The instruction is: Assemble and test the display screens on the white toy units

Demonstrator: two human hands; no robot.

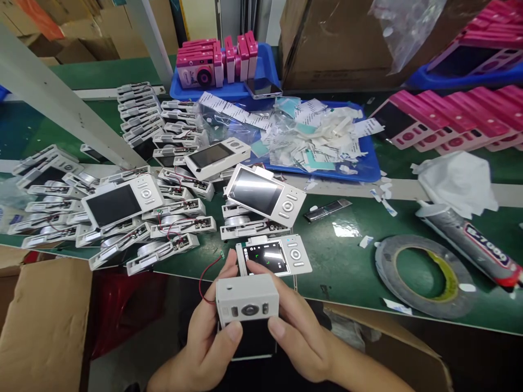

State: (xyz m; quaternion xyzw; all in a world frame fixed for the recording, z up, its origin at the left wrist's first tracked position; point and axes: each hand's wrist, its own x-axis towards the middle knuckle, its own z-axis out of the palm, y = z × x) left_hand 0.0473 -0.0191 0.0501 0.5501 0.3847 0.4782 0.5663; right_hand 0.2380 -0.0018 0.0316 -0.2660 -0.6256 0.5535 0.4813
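Observation:
Between my two hands, just off the bench's front edge, is a white camera [248,292] held with its buttons and dark screen towards me. My left hand [206,337] is closed around its left side, the thumb near the screen's corner. My right hand [302,332] grips the other side, its thumb at the right edge. A thin red wire [201,280] loops out at the left of the camera. Just beyond my fingers lies a second white camera [300,256] with its screen lit, partly covered by my fingertips. Another dark-screened camera [261,193] rests behind that one on stacked parts.
Opened white camera bodies [171,253] with wires crowd the left side. A blue tray [368,169] holds paper scraps; pink cameras [196,65] stand in another tray behind. At right are a tape roll [382,272], a glue tube [469,245] and more pink cameras [449,122]. A post [73,92] slants at left.

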